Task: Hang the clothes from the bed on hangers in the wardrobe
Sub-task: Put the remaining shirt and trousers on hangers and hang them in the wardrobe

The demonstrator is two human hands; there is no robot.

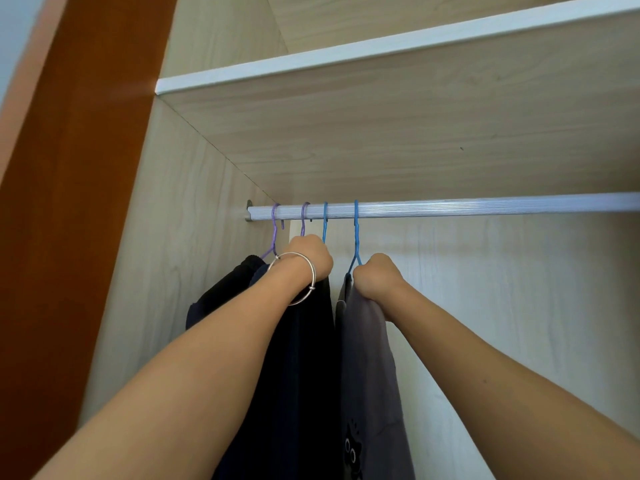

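A grey garment (367,358) hangs from the rightmost blue hanger (355,237), with dark clothes (304,358) just left of it. Four hooks sit on the rail (450,206): two purple, two blue. The right hand (375,276) is fisted on the grey fabric at the hanger's neck. The left hand (311,255), a bangle (298,277) on its wrist, is closed among the hanger necks, probably gripping one.

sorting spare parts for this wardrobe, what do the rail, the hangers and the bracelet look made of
Rail: likely aluminium, pale silvery with fine lengthwise ribs and a dull sheen.
Hangers, such as the blue hanger and purple hanger: thin wire, apparently plastic-coated, given the even matte colour.
Bracelet on the left wrist: thin silvery metal, shiny; which metal cannot be told.
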